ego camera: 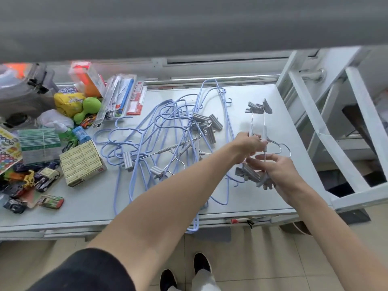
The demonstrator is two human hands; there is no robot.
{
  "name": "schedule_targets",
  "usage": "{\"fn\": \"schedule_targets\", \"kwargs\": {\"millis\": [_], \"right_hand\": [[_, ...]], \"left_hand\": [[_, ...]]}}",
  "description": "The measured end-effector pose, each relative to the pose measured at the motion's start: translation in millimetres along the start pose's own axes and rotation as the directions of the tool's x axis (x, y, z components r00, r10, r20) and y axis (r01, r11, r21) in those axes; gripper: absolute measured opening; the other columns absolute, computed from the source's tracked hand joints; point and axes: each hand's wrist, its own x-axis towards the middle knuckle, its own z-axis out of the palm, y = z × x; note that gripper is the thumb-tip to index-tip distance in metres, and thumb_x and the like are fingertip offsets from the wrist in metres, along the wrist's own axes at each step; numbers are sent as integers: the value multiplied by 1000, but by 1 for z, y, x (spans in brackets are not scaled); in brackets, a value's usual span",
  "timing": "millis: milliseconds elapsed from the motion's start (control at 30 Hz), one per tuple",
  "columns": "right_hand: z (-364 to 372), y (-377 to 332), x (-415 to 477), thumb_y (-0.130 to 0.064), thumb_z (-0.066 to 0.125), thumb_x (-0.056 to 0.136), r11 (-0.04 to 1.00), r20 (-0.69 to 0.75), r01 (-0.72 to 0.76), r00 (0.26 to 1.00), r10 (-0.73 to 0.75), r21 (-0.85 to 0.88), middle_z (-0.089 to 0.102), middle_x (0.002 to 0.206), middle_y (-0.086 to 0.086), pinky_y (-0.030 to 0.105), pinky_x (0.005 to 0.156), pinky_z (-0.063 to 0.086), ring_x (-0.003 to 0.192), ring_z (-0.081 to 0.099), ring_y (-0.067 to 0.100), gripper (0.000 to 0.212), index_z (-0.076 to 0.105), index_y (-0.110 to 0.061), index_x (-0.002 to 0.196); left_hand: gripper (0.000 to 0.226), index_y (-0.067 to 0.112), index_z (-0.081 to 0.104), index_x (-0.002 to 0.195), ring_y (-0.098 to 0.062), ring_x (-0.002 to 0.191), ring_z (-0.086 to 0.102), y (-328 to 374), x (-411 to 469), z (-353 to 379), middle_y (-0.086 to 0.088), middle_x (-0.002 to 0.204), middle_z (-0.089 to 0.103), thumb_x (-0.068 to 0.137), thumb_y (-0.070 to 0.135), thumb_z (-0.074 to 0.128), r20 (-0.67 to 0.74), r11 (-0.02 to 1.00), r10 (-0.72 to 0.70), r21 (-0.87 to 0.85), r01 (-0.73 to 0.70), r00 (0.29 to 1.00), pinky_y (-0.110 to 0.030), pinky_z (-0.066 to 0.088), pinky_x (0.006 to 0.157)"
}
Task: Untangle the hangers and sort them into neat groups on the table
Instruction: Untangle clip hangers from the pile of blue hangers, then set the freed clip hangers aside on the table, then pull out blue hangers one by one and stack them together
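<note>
Your left hand (248, 143) is clenched around the metal bars of two clip hangers (257, 131), and your right hand (277, 171) pinches the same pair lower down, near their grey clips at the near end. You hold both hangers just above the worktop (262, 202) toward its right edge, their far clips pointing at the back right corner.

Along the left edge you have no open room: toy cars (45, 179), a yellow box (83, 162), a stack of green cards (41, 143) and a green plush toy (87, 109) crowd it. The box is shut, so you cannot tell its contents.

In the middle lies the tangle of blue wire hangers (159, 131) mixed with more grey clip hangers, just left of your left hand. One blue loop hangs over the near edge. The near left strip and the right edge beside your hands are bare.
</note>
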Motion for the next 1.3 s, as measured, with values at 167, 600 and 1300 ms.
{"fn": "schedule_targets", "kwargs": {"millis": [167,600,1300], "right_hand": [[-22,11,12,-19,81,73,999,-65,-44,997,43,-27,72,72,17,20,34,30,55,51,28,51,59,6,112],[-34,21,42,-38,72,77,626,-276,-154,956,-102,-764,65,112,19,41,88,46,111,55,38,45,57,-6,105],[126,-30,58,-11,47,90,592,223,344,937,-270,-729,49,69,10,34,62,36,70,46,30,21,43,-7,70]], "left_hand": [[14,5,56,110,-19,78,56,3,-4,-14,-6,93,59,98,13,54,104,987,-111,131,97,988,-26,48,70],[22,19,59,76,-21,74,65,-3,-35,-130,-8,87,67,86,1,50,-559,968,249,163,-189,791,-32,57,72],[5,11,56,84,-24,81,48,-19,-52,-177,-8,92,54,84,9,61,-621,979,58,190,78,782,-34,52,75]]}}
